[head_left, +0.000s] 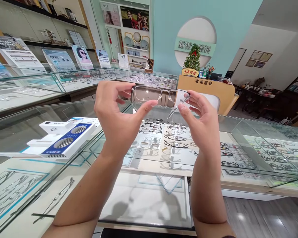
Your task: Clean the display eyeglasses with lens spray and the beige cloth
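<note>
I hold a pair of thin metal-framed glasses (pixel 161 94) up in front of me, above a glass display counter (pixel 238 132). My left hand (pixel 116 112) pinches the left lens rim between thumb and fingers. My right hand (pixel 201 115) grips the right end of the frame near the hinge, and a clear temple tip hangs down beside its thumb. Both lenses face me, roughly level.
Rows of spectacle frames (pixel 173 135) lie inside the counter below my hands. A blue-and-white box (pixel 67 140) rests on the glass at left. More glass cases (pixel 64 79) run along the left wall. A wooden cashier desk (pixel 208 89) with a small Christmas tree (pixel 193 59) stands behind.
</note>
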A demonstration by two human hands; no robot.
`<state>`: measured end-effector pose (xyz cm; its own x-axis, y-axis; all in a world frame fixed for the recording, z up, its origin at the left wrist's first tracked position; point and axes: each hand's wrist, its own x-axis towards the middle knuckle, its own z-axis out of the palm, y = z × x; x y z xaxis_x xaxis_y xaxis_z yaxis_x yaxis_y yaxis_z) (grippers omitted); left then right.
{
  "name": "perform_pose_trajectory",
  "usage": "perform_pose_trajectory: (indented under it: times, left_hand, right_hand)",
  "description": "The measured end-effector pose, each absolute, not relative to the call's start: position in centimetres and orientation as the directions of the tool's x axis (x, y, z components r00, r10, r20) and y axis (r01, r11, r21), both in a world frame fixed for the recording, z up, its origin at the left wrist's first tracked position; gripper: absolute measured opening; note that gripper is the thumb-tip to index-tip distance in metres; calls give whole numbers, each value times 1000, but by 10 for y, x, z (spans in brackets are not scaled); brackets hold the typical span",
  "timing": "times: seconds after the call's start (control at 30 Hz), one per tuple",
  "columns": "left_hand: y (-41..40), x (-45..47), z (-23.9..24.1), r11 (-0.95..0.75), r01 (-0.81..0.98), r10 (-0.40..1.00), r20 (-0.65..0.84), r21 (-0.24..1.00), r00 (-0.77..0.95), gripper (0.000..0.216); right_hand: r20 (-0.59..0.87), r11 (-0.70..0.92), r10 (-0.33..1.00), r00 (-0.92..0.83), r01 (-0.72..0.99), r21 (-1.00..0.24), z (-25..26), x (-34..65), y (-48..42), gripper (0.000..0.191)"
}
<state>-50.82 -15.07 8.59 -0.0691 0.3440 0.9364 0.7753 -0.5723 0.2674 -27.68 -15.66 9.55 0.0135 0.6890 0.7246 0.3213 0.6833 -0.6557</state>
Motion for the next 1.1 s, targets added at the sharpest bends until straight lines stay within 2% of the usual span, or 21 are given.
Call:
perform_pose_trajectory:
  times: [0.23,0.7,1.1]
  left_hand:
    - [-143,-503,91,-696,622,251,933,358,-257,55]
    - [-142,-506,91,-750,539,290,923,384,-253,56]
    - [-134,-508,91,-748,496,377,897,441,-229,61]
  right_hand:
    - [731,680,681,46,330,-655,97,-278,-158,48]
    - [769,700,636,71,366,-613,97,-280,-160,47]
    - [828,715,549,116,448,-537,99,-279,-164,47]
